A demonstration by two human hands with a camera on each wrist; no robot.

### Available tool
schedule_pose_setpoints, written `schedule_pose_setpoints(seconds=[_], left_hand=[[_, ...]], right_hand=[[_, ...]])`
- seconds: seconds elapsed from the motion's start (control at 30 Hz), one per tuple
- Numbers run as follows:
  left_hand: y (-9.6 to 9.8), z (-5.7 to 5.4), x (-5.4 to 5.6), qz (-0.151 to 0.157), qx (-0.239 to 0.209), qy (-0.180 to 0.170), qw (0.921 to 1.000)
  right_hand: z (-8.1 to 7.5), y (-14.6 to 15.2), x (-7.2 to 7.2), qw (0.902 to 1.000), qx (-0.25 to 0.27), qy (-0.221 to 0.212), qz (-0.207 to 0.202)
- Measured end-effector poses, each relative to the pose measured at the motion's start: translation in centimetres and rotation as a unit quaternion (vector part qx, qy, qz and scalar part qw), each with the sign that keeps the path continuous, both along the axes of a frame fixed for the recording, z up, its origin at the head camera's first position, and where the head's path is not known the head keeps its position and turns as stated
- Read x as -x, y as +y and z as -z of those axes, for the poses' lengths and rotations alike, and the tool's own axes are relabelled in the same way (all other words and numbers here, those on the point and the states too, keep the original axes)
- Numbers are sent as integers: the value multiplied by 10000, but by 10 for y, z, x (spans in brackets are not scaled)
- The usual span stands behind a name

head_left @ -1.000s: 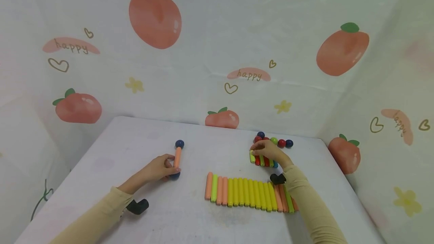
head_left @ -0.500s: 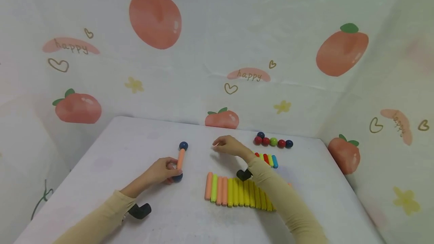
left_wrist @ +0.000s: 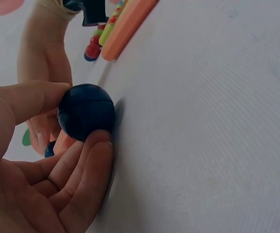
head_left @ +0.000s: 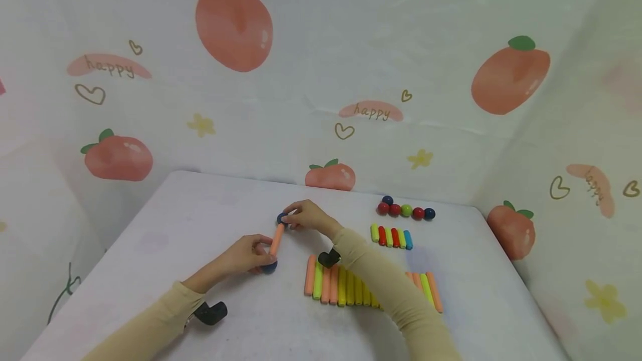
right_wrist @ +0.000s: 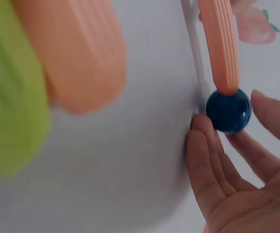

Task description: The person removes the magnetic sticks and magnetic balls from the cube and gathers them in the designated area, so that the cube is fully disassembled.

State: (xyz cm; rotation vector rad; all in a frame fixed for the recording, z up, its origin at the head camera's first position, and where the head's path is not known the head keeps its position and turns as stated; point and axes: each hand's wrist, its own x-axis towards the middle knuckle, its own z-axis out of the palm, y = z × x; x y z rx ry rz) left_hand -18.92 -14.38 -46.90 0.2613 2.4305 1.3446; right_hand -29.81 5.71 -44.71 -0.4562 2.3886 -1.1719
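An orange stick (head_left: 277, 239) joins two dark blue balls and lies slanted on the table's left half. My left hand (head_left: 243, 255) pinches the near blue ball (left_wrist: 85, 112) between thumb and fingertips. At the other end, my right hand (head_left: 312, 219) has its fingers and thumb curled round the far blue ball (right_wrist: 229, 110). In the right wrist view the stick's end (right_wrist: 222, 73) meets that ball. The left wrist view shows the stick mostly hidden behind the left fingers.
A row of long orange, lime and yellow sticks (head_left: 343, 286) lies under the right forearm. Behind it are short lime, red and blue sticks (head_left: 389, 237). Several red, blue and green balls (head_left: 407, 210) sit at the back right. A patterned cloth backdrop (head_left: 281, 138) stands behind the table.
My right hand has left the short lime stick and moved left to the far blue ball. The left hand, stick and balls have shifted slightly right, and the stick slants more.
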Motion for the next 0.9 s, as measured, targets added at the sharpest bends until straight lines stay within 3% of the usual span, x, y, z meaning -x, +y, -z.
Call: schedule_pose_setpoints(seconds=[0.3, 0.57, 0.8, 0.9], left_hand=[[2, 4, 1, 236, -158, 64, 9996], [9, 10, 3, -302, -44, 335, 9990], [12, 10, 2, -524, -42, 233, 9983], [12, 10, 2, -570, -63, 234, 9981]], right_hand=[[0, -7, -7, 9984, 333, -28, 464], [-2, -9, -12, 9976, 463, 192, 481], [-2, -11, -12, 9976, 467, 239, 454], [0, -12, -11, 9970, 414, 510, 405]])
